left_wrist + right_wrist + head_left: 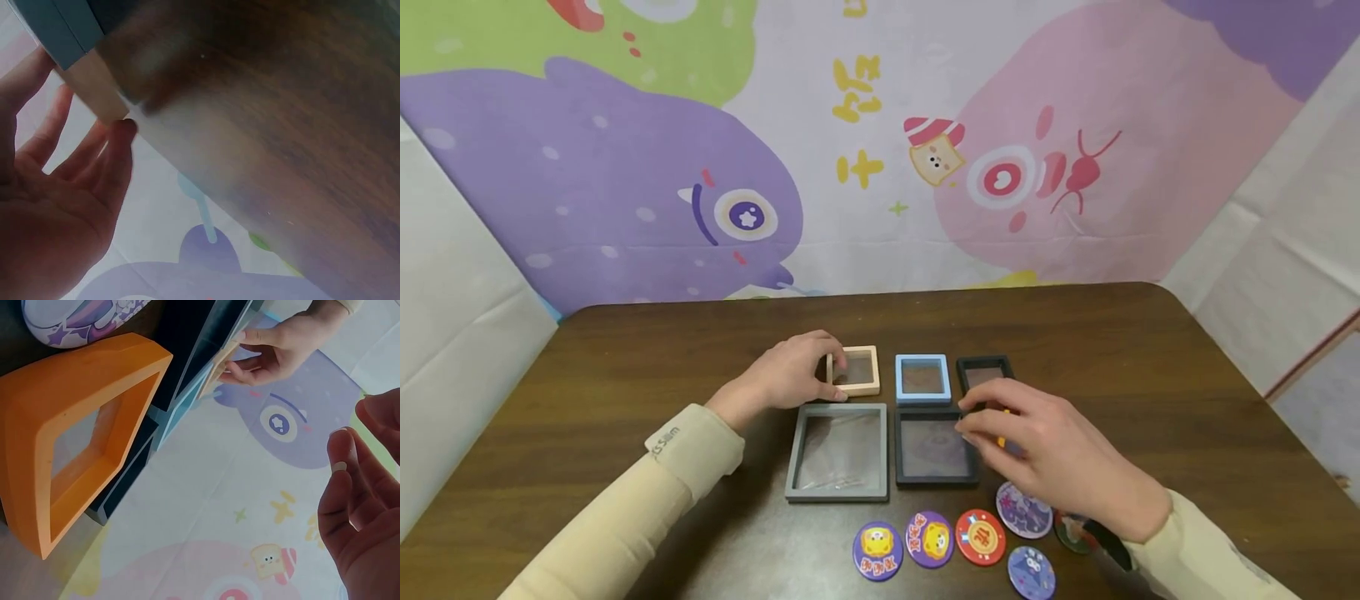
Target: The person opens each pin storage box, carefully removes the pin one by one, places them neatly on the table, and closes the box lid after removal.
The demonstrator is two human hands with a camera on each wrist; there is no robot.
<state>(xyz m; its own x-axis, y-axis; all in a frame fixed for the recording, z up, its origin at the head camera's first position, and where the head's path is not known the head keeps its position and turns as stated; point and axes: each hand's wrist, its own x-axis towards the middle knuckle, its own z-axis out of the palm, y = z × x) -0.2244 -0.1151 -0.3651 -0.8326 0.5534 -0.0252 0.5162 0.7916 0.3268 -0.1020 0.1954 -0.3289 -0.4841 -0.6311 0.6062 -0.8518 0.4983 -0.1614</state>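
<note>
My left hand (790, 371) pinches a small beige display frame (875, 371) by its left side, thumb at the near corner and fingers at the far edge. In the left wrist view its fingertips touch the beige edge. Over the right side of a larger black frame (936, 481) hovers my right hand (1045, 437), its fingers loosely bent and apart from the thumb. Nothing is in it in the right wrist view. An orange frame (75, 387) stands below that hand, mostly hidden in the head view. A light blue frame (922, 402) lies between the hands.
A large grey frame (842, 498) lies in front of the beige one, and a small black frame (985, 361) at the back right. Nearer are several round badges, including a red one (981, 537) and a purple one (877, 550). A patterned cloth hangs behind the table.
</note>
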